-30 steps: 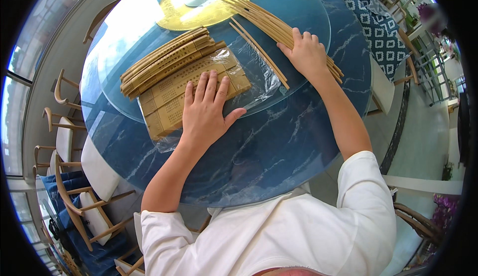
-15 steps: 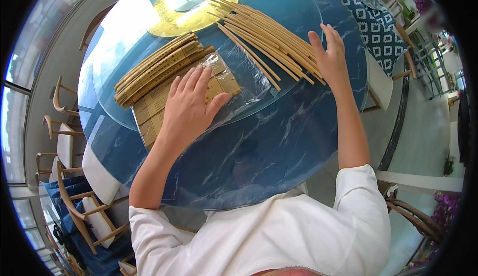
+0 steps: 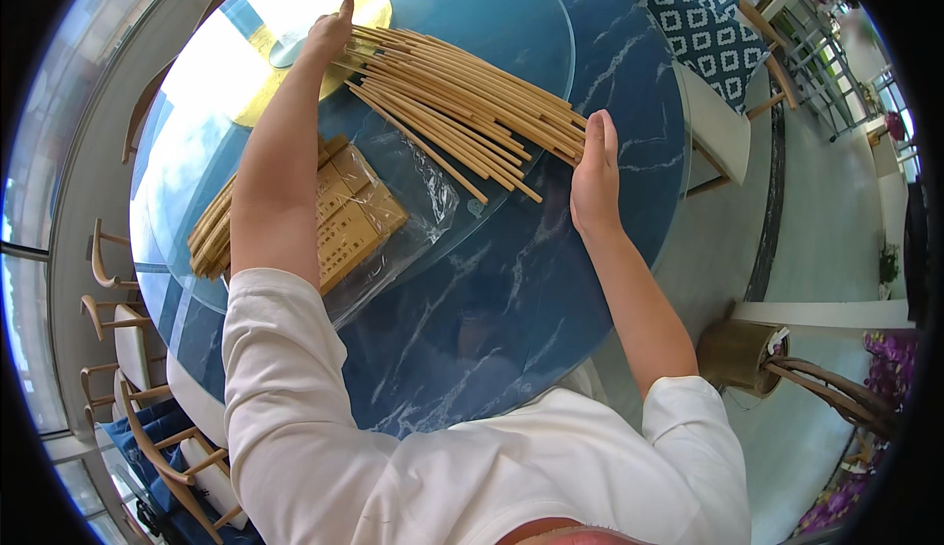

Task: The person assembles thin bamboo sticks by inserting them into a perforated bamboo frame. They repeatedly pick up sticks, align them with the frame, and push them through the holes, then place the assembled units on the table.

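A loose, fanned bundle of long thin wooden sticks point(image 3: 462, 92), like chopsticks, lies on the glass turntable point(image 3: 546, 14). At its far left end is my left hand point(image 3: 332, 35), thumb raised, the other fingers partly hidden and spread beside the tips. My right hand point(image 3: 597, 176) stands on edge at the near right ends, fingers straight, palm turned to them. Under my left forearm lie a flat brown printed package point(image 3: 359, 212) and a clear plastic wrapper point(image 3: 433, 196). A stack of long narrow brown bundles point(image 3: 208, 240) is partly covered by that arm.
The round blue marbled table point(image 3: 492, 319) carries the turntable, which has a yellow disc point(image 3: 254, 102) at its middle. Wooden chairs point(image 3: 133, 343) stand at the left. A patterned blue-and-white cloth point(image 3: 688, 29) covers something past the right edge, by a large pot point(image 3: 737, 356).
My left hand has left the brown package and reached out to the far ends of the sticks. My right hand has come to their near ends. The view has shifted slightly.
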Available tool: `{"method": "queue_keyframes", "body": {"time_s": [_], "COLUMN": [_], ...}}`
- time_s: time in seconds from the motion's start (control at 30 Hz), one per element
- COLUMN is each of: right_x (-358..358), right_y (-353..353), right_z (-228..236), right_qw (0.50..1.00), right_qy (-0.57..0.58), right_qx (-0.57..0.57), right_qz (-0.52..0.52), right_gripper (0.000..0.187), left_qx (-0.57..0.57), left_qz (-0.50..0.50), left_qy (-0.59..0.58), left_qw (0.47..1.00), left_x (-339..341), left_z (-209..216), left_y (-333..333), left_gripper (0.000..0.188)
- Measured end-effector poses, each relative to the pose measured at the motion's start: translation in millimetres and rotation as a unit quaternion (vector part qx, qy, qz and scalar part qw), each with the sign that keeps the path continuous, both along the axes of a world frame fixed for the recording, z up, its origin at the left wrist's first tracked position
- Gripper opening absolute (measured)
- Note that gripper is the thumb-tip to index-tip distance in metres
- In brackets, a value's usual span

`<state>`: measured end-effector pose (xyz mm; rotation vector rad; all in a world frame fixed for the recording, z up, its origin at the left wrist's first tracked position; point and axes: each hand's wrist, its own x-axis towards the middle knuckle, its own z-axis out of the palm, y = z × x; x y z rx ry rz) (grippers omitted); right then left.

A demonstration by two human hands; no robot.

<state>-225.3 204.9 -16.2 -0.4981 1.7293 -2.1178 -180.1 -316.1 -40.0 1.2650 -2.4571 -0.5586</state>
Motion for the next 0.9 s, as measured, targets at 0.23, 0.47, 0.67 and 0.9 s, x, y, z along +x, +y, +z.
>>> {"method": "queue_keyframes", "body": {"time_s": [0.23, 0.47, 0.67, 0.9], "right_x": [-1.5, -4.3, -175.7, -142.4], "right_y": [-13.0, -23.9, -63.8, -115.2], "right_z": [-21.1, -3.8, -7.7, -9.1], "right_qw": [0.999, 0.991, 0.976, 0.808], "right_qy": [-0.029, 0.099, 0.065, 0.439], "right_qx": [0.028, 0.092, 0.204, 0.393], "right_qz": [0.032, -0.006, -0.038, 0.02], "right_gripper": [0.081, 0.079, 0.07, 0.038], "left_qx": [0.068, -0.019, -0.142, -0.12], "left_qz": [-0.186, -0.169, -0.308, -0.399], "left_qy": [-0.037, -0.038, -0.035, -0.182], "left_qw": [0.979, 0.985, 0.94, 0.891], "left_x": [-11.7, -2.6, -39.2, -17.3], "left_z": [36.6, 48.3, 35.4, 59.2], "left_y": [75.1, 89.6, 164.7, 306.0], "left_gripper": [0.098, 0.087, 0.068, 0.065]}}
